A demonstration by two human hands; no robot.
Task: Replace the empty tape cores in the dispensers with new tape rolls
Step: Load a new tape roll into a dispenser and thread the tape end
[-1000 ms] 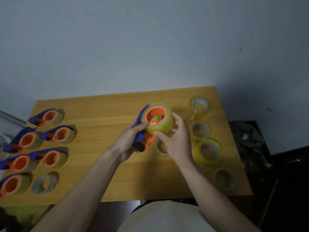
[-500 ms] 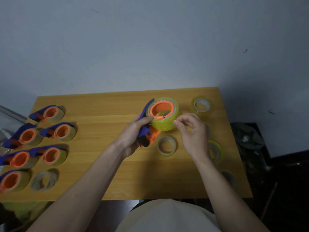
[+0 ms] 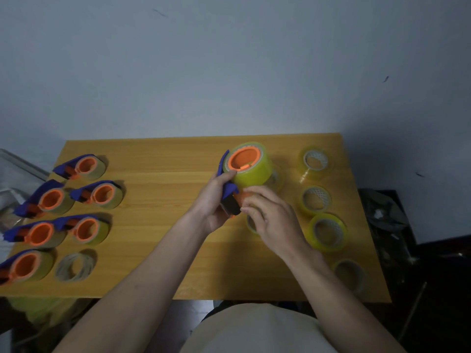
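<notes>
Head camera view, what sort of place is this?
Probably a plain indoor work station: a bare wooden table against a blank grey wall, with blue-and-orange tape dispensers at one end and loose clear tape rolls at the other.

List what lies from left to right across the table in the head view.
Group of loaded dispensers → empty tape core → left hand gripping the held dispenser → right hand → loose tape rolls.

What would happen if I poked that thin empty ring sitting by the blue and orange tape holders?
The empty ring looks thin-walled with no tape on it, so it is probably very light and would slide easily on the smooth wooden table. It lies flat, so it likely won't roll. Squeezed hard, it might bend.
</notes>
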